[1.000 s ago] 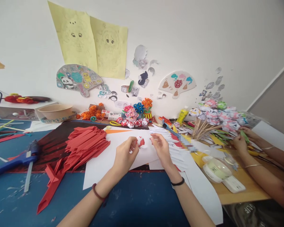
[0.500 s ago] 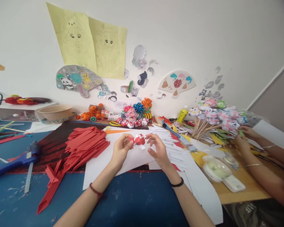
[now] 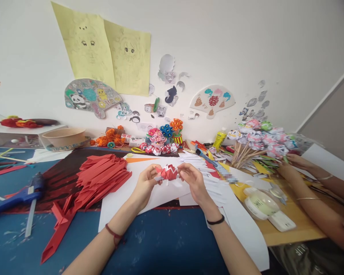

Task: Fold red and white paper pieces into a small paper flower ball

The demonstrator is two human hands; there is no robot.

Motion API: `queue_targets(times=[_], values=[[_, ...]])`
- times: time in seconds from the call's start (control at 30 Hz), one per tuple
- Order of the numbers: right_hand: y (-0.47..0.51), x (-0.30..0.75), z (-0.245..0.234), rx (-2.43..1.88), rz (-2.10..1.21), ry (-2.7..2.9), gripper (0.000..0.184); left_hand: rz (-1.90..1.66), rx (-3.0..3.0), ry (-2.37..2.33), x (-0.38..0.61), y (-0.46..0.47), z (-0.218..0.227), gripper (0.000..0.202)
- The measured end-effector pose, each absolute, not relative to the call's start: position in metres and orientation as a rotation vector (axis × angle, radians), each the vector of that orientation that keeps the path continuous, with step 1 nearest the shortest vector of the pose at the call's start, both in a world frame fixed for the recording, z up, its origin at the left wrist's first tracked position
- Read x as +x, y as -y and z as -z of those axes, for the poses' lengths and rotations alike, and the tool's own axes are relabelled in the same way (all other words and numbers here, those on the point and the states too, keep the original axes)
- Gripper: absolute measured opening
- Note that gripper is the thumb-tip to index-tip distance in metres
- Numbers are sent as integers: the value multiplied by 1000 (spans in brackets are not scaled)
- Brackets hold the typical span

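A red-and-white folded paper flower (image 3: 169, 174) is held up between my hands, above a white sheet of paper (image 3: 114, 202). My left hand (image 3: 145, 184) pinches its left side between thumb and fingers. On the other side, my right hand (image 3: 193, 181) has its fingertips closed on the flower's right edge. To the left lies a heap of folded red paper strips (image 3: 101, 177), with linked red pieces (image 3: 55, 233) trailing toward me. White folded strips (image 3: 212, 183) spread out to the right of my right hand.
A blue glue gun (image 3: 25, 194) lies at far left. Finished red-and-white flowers (image 3: 157, 150) line the wall side. A blue watch (image 3: 215, 164), a clear container (image 3: 260, 204) and a bunch of paper flowers on sticks (image 3: 243, 151) are right, near another person's hands (image 3: 292, 166).
My right hand has come in from beside the flower and closed its fingertips on the right edge. The flower has turned, showing more of its red layered side. The view has shifted slightly.
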State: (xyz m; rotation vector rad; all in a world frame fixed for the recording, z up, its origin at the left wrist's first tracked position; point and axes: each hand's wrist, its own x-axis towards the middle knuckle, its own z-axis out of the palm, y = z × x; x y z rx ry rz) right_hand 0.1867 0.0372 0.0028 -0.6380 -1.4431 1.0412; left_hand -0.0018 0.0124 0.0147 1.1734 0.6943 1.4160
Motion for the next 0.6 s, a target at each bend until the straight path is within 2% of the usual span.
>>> queue_targets(times=[0.33,0.43,0.6], values=[[-38,186,-1,-604,-1129,1458,30,-1402,1252,-710,0,-9,-14,22],[-38,185,-1,-592,-1184,1509,42,-1408,1260,-686,0,-8,-15,23],[-32,183,-6,-483,-1326,1581,72,-1341,1187,-609,0,-8,-13,25]])
